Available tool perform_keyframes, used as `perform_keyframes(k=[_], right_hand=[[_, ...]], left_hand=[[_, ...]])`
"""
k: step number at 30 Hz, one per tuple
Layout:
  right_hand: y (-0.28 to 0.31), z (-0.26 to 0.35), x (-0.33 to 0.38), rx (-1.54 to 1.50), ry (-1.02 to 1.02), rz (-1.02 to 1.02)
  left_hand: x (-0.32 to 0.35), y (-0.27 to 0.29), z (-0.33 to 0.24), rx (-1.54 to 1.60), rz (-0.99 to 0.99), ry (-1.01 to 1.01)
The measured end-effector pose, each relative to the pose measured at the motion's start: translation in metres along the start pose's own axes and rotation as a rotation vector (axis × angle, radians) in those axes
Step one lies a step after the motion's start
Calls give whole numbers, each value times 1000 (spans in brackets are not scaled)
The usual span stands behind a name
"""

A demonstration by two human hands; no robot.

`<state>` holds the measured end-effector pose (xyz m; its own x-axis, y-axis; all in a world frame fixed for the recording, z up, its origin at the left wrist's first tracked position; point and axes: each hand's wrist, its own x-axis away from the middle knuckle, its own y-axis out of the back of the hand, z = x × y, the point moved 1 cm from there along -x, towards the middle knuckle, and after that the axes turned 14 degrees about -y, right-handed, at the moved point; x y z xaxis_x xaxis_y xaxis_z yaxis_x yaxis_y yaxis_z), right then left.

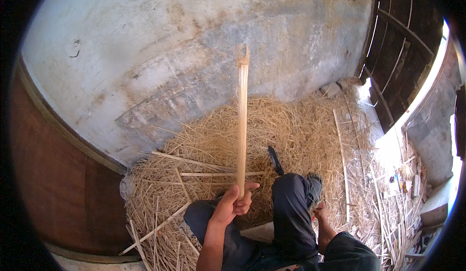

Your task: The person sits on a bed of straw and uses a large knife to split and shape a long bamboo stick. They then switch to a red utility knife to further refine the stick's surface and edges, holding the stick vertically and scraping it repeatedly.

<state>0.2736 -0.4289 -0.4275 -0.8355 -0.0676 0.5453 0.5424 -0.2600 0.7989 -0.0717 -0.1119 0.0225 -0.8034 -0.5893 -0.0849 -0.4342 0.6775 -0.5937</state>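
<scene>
Stained, pale plaster wall (160, 38) behind loose yellow straw (286, 120). Left hand (235, 205) closed round the near end of a long, pale, flat wooden strip (242, 125); far tip (243, 63) perhaps bound, hard to tell. Right hand unseen. Steady wrist should help aim it.

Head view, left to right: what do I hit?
Brown panel → pale strip upright in the left hand → black blade-like object on straw → bare foot → long thin strip lying on the straw → dark slatted boards
</scene>
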Motion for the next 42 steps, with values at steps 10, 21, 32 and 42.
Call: perform_keyframes(k=[10, 21, 32, 42], right_hand=[[91, 54, 50, -619, 21, -203], [243, 141, 54, 25, 188, -351], [381, 346, 270, -900, 896, 537], [366, 408, 374, -931, 1243, 616]], left_hand=[[6, 0, 1, -38, 5, -38], [7, -5, 2, -120, 71, -143], [13, -9, 1, -322, -19, -228], [28, -41, 3, -625, -115, -203]])
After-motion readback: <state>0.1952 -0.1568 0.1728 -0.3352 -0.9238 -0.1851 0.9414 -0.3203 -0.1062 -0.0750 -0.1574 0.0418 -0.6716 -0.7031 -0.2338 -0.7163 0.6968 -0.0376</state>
